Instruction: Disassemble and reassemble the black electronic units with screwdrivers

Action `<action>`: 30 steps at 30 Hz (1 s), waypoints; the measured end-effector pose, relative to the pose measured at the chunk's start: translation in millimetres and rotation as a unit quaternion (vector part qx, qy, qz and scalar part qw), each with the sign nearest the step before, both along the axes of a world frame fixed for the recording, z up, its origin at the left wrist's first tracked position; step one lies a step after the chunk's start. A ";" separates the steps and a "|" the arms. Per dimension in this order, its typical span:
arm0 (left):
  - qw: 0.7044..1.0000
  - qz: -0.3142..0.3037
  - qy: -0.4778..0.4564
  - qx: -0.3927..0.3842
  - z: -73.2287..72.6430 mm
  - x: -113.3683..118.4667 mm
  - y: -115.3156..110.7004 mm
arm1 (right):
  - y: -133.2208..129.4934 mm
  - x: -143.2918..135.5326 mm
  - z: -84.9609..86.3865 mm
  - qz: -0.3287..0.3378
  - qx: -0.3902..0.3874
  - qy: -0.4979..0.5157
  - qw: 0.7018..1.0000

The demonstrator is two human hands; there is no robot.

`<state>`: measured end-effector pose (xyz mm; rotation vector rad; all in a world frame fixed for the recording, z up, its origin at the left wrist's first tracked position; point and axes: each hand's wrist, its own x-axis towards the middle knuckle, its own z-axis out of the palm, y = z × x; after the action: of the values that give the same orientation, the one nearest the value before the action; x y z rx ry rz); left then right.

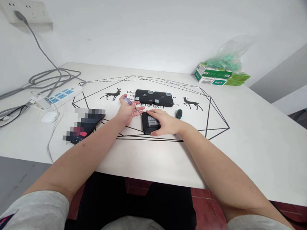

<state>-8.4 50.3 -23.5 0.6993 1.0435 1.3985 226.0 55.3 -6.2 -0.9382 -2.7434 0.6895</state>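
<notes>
My left hand (pixel 128 110) holds a screwdriver (pixel 127 101) with a clear, purplish handle between thumb and fingers; some of its fingers stretch out. The thin shaft points toward the left edge of a small black box (pixel 148 128). Whether the tip touches the box, I cannot tell. My right hand (pixel 164 122) grips that box from the right, thumb at the near side and fingers over the far side. A white printed label (pixel 153 121) shows on its upward face. Behind it, two similar flat black boxes (pixel 144 96) (pixel 163 99) lie side by side.
A dark green object (pixel 179 113) lies right of my right hand. At left are a phone (pixel 87 126), a white earbud case (pixel 49 117), a power strip (pixel 63 96) and coiled grey cables (pixel 52 75). Green-and-white boxes (pixel 213 75) under a plastic bag (pixel 228 57) stand back right.
</notes>
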 end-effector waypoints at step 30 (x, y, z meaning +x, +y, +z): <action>0.995 -0.092 0.029 -0.033 -2.4 -15.8 8.6 | 2.4 2.9 -3.4 0.023 0.004 0.017 1.000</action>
<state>-24.2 58.9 -25.9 0.7706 1.0390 1.1864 228.9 57.7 -9.6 -0.8575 -2.7441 0.6955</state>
